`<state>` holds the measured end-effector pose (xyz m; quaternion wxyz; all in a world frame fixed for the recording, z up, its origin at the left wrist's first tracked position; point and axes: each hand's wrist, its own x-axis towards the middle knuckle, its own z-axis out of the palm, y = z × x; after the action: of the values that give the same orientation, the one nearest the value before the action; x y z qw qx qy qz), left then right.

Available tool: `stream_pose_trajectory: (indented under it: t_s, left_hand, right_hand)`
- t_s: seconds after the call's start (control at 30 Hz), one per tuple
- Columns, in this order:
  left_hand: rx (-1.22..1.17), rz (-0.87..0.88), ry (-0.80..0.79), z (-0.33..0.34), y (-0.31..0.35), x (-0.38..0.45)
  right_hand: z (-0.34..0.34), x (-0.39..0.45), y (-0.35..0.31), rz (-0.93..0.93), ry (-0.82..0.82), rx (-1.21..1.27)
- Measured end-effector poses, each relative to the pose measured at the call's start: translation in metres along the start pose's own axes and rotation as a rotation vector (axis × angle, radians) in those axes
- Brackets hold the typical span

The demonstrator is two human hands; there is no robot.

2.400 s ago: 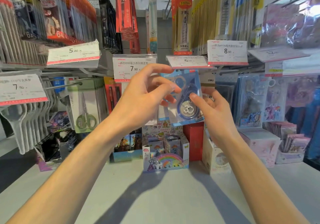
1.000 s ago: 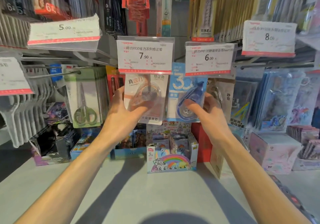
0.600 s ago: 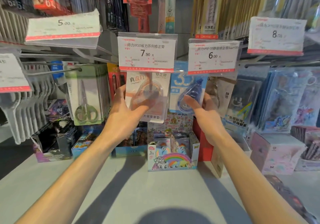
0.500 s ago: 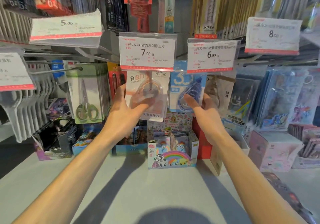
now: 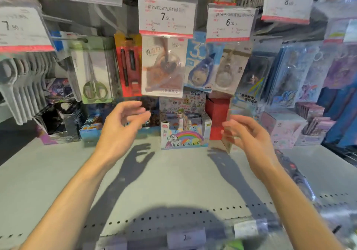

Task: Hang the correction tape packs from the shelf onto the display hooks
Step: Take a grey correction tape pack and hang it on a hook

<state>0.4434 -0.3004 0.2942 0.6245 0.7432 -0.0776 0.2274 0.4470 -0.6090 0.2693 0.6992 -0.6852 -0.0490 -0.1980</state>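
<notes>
While both hands hover in the middle of the frame above the grey shelf point(image 5: 58, 172), neither carries anything: the left hand point(image 5: 120, 132), left of centre, has its grip released, fingers loosely curved with the thumb apart from them, and the right hand point(image 5: 245, 136), right of centre, is likewise empty with its fingers slack and spread. Both sit well below the hanging stock and touch none of it, which reads as hands free of a pack that already hangs.

Only the head view is given. In the upper centre, the blue correction tape pack point(image 5: 201, 66) hangs under the 6.00 price tag point(image 5: 229, 23), just beside a paler grey correction tape pack point(image 5: 229, 70) on its right, the two overlapping at the edges. To its left a brown correction tape pack point(image 5: 163, 66) hangs under the 7.90 price tag point(image 5: 166, 15). The hooks themselves are hidden behind the tags, so the packs presumably hang from punched holes at their tops, faces forward for a shopper to read.

Further left hang a scissors pack point(image 5: 92, 72) and a red pen pack point(image 5: 128, 64). On the shelf at centre stands a rainbow display box point(image 5: 183, 136). Whether more tape packs wait on the shelf cannot be told; the blurred lower edge of the frame shows nothing certain
</notes>
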Motion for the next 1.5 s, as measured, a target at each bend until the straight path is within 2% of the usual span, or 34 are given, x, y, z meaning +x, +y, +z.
stream_pose_trajectory:
  t_s: [0.23,0.47,0.7,0.8,0.93,1.1,1.33,1.4,1.5]
  left_hand:
    - [-0.207,-0.077,0.004,0.039,-0.016,-0.071]
    - [-0.284,-0.115,0.050,0.110,-0.027,-0.110]
    - [-0.278,-0.195,0.156,0.224,-0.027,-0.121]
    - [-0.241,-0.224,0.150,0.274,-0.023,-0.119]
    - [-0.180,-0.253,0.098,0.326,-0.021,-0.114]
    - [0.014,-0.355,-0.075,0.366,-0.039,-0.097]
    - [0.611,-0.401,-0.410,0.392,-0.056,-0.071]
    - [0.593,-0.414,-0.446,0.393,-0.056,-0.069]
    - [0.363,-0.454,-0.437,0.392,-0.050,-0.067]
  right_hand:
    - [-0.067,-0.055,0.031,0.030,0.036,0.045]
    - [-0.145,-0.055,0.054,0.065,0.132,0.029]
    - [-0.243,0.003,0.072,0.089,0.013,0.038]
    - [-0.280,0.029,0.082,0.091,-0.033,0.020]
    - [-0.319,0.058,0.097,0.128,-0.097,-0.033]
    - [-0.342,0.081,0.112,0.152,-0.191,-0.129]
    - [-0.332,0.094,0.125,0.175,-0.371,-0.272]
    - [-0.327,0.093,0.125,0.161,-0.467,-0.366]
    - [-0.320,0.092,0.125,0.161,-0.549,-0.471]
